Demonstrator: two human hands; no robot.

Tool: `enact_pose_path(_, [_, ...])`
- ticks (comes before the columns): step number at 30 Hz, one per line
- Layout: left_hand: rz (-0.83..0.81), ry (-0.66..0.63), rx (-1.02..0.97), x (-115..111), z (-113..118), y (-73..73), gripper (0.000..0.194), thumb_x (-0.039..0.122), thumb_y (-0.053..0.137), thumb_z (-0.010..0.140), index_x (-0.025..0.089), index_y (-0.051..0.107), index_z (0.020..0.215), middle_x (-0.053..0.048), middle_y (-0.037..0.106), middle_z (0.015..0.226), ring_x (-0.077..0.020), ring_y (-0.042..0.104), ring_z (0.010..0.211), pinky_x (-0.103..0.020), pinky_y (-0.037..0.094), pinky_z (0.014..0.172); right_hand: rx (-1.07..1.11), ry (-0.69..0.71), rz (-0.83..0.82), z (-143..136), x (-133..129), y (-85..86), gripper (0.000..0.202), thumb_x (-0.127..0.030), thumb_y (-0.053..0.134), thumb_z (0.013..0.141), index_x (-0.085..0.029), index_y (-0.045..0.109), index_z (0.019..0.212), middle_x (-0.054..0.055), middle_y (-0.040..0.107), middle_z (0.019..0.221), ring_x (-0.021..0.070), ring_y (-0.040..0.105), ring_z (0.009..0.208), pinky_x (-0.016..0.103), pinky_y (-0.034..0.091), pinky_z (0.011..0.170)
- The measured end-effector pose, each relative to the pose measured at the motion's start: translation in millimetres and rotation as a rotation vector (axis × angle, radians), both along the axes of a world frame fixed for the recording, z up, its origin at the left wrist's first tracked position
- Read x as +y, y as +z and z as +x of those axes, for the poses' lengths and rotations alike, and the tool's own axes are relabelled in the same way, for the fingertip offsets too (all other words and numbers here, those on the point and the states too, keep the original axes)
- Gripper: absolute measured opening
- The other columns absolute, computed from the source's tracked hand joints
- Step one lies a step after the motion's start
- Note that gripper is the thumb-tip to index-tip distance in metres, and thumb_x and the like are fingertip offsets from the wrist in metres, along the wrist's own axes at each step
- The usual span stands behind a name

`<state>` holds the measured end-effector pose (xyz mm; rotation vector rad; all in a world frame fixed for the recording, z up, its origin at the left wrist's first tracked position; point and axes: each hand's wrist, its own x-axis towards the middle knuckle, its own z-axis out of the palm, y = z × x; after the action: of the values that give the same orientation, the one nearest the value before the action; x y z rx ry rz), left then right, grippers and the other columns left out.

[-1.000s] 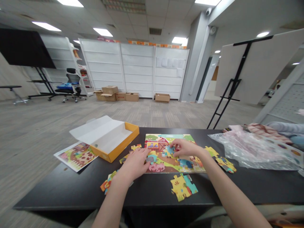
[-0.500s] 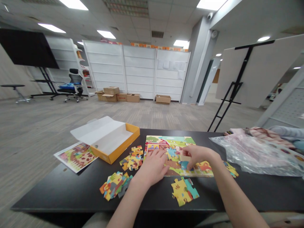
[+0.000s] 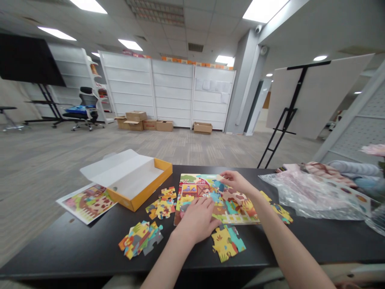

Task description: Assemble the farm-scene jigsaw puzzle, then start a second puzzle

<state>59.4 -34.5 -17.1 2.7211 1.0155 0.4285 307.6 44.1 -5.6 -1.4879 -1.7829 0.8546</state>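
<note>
A farm-scene puzzle board [image 3: 188, 180] lies on the black table, with several loose pieces on it. Flat on its lower left part rests my left hand [image 3: 200, 218], palm down with the fingers spread. My right hand [image 3: 237, 182] is over the upper middle of the board, its fingers curled around a blue puzzle piece [image 3: 220, 186]. Near the board's front edge are joined yellow and teal pieces [image 3: 227, 243]. To the left lie a pile of yellow pieces [image 3: 162, 206] and a mixed pile [image 3: 140, 239]. More pieces [image 3: 281, 212] sit beyond my right forearm.
An open yellow box [image 3: 135, 200] with a white inside stands at the table's left, partly over a picture sheet [image 3: 87, 202]. Clear plastic wrapping [image 3: 313, 196] and rolled fabrics [image 3: 331, 172] lie at the right.
My right hand has moved up and left over the board with the blue piece. My left hand has slid slightly toward the table's front edge. The camera view has shifted a little to the right.
</note>
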Motion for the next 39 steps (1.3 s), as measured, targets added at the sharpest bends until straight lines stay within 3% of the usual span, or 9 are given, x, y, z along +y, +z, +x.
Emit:
enact_pose_path(6, [0.001,-0.016,-0.021,-3.7,-5.1,-6.0,0.048,0.048,0.053,0.094,0.018,0.056,0.131,-0.013,0.054,0.145,-0.0287,0.046,0.137,-0.045,0.033,0.116,-0.189,0.020,0.136,-18.4,8.0,-20.2,0.031,-0.033,0.058,0.085,-0.017,0.069,0.109,0.008,0.073,0.101,0.0182,0.063,0.078,0.032,0.053,0.075])
enact_pose_path(11, [0.013,-0.015,-0.018,-4.5,-4.8,-3.7,0.042,0.045,0.056,0.093,0.019,0.057,0.126,-0.013,0.057,0.141,-0.0291,0.049,0.133,-0.045,0.037,0.112,-0.244,-0.016,0.118,-19.4,8.5,-27.7,0.043,-0.023,0.061,0.082,-0.017,0.065,0.124,0.010,0.071,0.115,0.0180,0.064,0.079,0.031,0.054,0.075])
enact_pose_path(15, [0.015,-0.010,-0.010,-5.3,-3.2,-1.5,0.042,0.045,0.057,0.093,0.019,0.057,0.125,-0.013,0.058,0.139,-0.0297,0.050,0.132,-0.046,0.038,0.111,-0.329,0.018,0.151,-17.7,6.9,-28.1,0.042,-0.019,0.062,0.081,-0.015,0.067,0.123,0.011,0.072,0.113,0.0209,0.066,0.088,0.036,0.053,0.086])
enact_pose_path(19, [0.022,-0.013,-0.005,-5.9,-2.5,-1.7,0.041,0.044,0.056,0.093,0.019,0.057,0.126,-0.014,0.057,0.139,-0.0303,0.050,0.131,-0.047,0.038,0.112,-0.379,0.054,0.179,-18.7,4.7,-28.5,0.043,-0.018,0.057,0.085,-0.015,0.065,0.128,0.012,0.072,0.110,0.0215,0.066,0.089,0.037,0.053,0.087])
enact_pose_path(29, [0.024,-0.023,0.006,-6.0,-3.6,-1.1,0.042,0.044,0.056,0.093,0.019,0.056,0.126,-0.014,0.057,0.139,-0.0312,0.049,0.132,-0.048,0.039,0.111,-0.427,0.105,0.290,-21.6,3.1,-29.1,0.032,-0.019,0.055,0.088,-0.018,0.069,0.117,0.012,0.071,0.114,0.0235,0.067,0.100,0.038,0.050,0.093])
enact_pose_path(39, [0.032,-0.019,-0.018,-4.3,-3.8,-2.5,0.038,0.041,0.057,0.093,0.021,0.057,0.124,-0.013,0.058,0.135,-0.0302,0.051,0.128,-0.047,0.041,0.108,-0.434,0.166,0.242,-12.6,1.1,-20.9,0.031,-0.018,0.060,0.084,-0.021,0.073,0.112,0.009,0.072,0.112,0.0235,0.066,0.099,0.038,0.050,0.093])
